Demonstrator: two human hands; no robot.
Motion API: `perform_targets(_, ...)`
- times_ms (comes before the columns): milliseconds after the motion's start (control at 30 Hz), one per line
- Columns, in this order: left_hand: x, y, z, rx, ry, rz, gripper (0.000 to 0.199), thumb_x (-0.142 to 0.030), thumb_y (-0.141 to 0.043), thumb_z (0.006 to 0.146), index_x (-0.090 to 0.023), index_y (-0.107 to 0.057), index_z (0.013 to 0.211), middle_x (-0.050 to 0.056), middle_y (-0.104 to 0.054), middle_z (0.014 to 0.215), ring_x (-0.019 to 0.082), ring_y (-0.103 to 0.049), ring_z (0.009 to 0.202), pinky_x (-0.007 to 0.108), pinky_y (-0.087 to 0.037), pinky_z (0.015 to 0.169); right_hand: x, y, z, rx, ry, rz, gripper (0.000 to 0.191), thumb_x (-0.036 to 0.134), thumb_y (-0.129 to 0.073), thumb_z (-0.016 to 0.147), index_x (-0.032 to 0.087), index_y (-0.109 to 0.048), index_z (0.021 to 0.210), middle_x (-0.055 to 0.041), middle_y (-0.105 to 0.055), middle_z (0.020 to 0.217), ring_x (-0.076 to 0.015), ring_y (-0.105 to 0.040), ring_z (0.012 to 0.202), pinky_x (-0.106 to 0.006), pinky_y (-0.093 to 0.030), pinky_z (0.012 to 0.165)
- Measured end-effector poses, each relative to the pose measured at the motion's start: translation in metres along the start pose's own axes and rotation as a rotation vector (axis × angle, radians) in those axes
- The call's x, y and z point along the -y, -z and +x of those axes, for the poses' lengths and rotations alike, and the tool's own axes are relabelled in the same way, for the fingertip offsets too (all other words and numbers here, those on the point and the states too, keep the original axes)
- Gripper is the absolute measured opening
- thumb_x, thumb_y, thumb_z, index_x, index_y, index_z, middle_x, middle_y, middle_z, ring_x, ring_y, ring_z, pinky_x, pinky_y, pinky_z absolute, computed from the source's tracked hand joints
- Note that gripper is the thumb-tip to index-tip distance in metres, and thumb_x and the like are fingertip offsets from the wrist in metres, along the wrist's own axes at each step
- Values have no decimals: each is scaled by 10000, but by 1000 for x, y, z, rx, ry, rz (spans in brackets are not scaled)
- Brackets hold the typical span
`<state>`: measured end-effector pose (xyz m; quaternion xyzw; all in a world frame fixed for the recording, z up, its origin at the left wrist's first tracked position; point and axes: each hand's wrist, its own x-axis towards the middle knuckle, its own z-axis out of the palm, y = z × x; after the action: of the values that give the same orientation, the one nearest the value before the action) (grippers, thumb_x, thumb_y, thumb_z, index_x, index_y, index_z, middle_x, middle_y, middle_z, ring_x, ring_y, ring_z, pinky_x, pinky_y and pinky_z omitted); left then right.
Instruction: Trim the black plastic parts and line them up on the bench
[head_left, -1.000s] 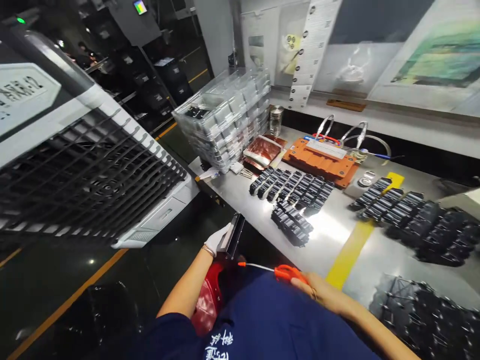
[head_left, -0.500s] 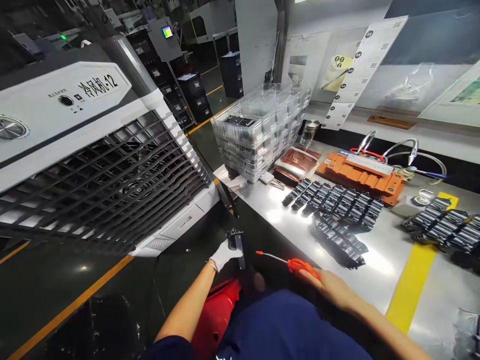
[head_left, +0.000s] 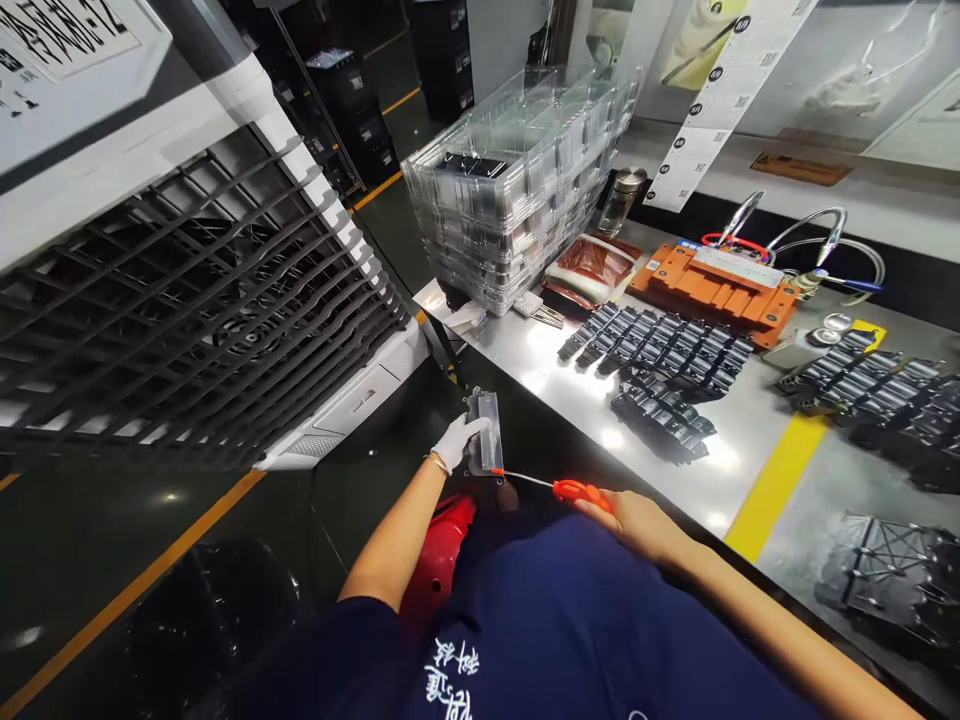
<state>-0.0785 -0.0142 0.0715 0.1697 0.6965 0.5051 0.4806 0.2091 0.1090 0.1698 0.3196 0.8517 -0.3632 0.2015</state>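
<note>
Seen from the wearer's head, the left forearm reaches forward and the white-gloved left hand holds a flat, rectangular metallic part off the counter's near edge, above the dark floor, its fingers clamped on the side and face of the part. The right forearm slants in from the lower right; the bare right hand has its fingers closed around an orange-handled tool. The tool's thin nozzle points left, its orange tip at the part's lower end; whether they touch is hard to tell. On the metal counter, at the far left end, stands a tall stack of clear plastic trays, with dark pieces inside a compartment of the top one. Just beside it are a clear jar with a metal lid, its contents unclear, and a reddish-brown packet. Rows of dark ribbed parts lie in front of an orange block. A red seat shows below the left hand.
</note>
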Motion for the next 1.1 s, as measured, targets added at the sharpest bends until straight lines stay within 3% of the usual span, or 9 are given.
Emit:
perform_targets(67,-1,-13,10,-36,-14,6,444,-375,-763,704,-136,-624,1051,106,-704,996,202,-664,887,348,-513,861,5,-4,-4,45,2,-61,640,712,-231,879,214,-606,735,-76,-688,706,-240,-640,660,-310,-420,626)
perform_targets(167,-3,-25,19,-92,-45,51,451,-271,-814,641,-141,-630,1031,99,-700,1009,202,-650,922,347,-485,906,8,-7,-7,11,-46,-131,631,674,-178,909,210,-586,781,-95,-691,721,-255,-650,679,-313,-408,623)
perform_targets(400,-2,-31,18,-189,-62,163,526,-249,-816,625,-153,-614,1101,108,-678,1073,222,-623,996,372,-440,964,14,-18,-11,-5,-97,-152,570,651,-264,916,195,-598,833,-101,-704,775,-267,-656,724,-315,-395,624)
perform_targets(567,-6,-35,4,-135,-51,174,500,-236,-800,656,-141,-605,1106,116,-689,1073,209,-645,978,352,-473,930,15,-15,-14,1,-131,-101,562,649,-276,917,195,-596,834,-97,-705,791,-262,-658,739,-313,-405,637)
perform_targets(767,-19,-33,-32,-25,-49,206,324,-278,-741,732,-142,-645,1010,102,-709,994,199,-662,899,340,-496,887,6,3,-14,-83,-282,-63,572,633,-236,932,197,-605,933,-99,-720,858,-282,-677,839,-310,-428,668)
perform_targets(967,-11,-35,-48,11,8,175,405,-248,-777,669,-180,-645,1047,78,-701,1053,226,-632,1014,366,-455,970,-3,-1,-17,-69,-274,-89,578,636,-239,931,188,-604,932,-104,-717,859,-283,-677,836,-313,-428,663)
perform_targets(1100,-4,-37,-50,29,91,72,464,-252,-807,624,-192,-638,1053,71,-707,1035,217,-641,982,354,-473,949,-16,-7,-24,-96,-234,-73,626,672,-226,911,179,-610,878,-115,-711,830,-282,-668,799,-320,-423,655)
